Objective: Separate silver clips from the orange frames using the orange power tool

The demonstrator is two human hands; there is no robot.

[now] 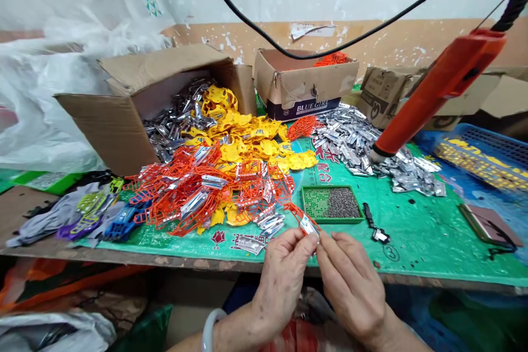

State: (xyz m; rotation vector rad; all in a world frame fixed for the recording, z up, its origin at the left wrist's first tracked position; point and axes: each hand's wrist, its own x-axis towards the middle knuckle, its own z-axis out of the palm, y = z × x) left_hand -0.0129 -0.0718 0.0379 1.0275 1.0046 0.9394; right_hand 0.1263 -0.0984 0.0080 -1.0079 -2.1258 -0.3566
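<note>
My left hand (284, 267) and my right hand (350, 280) meet at the table's front edge, both closed on an orange plastic frame with a silver metal plate (306, 224) on it. The left thumb presses on the near end of the plate, and the right fingertips pinch the same end from the side. My fingers hide that near end. Just beyond the hands lies a green tray (315, 219) of small dark screws (343, 202). To the left are loose silver plates (271, 224) and a heap of orange frames (177, 190), some with plates on them.
Yellow plastic parts (259, 135) spill from a tipped cardboard box (101, 129). Silver plates (350, 137) are piled at the back right. Over them an orange electric screwdriver (441, 93) hangs at a slant. A dark notebook (487, 224) and blue basket (495, 137) are at right.
</note>
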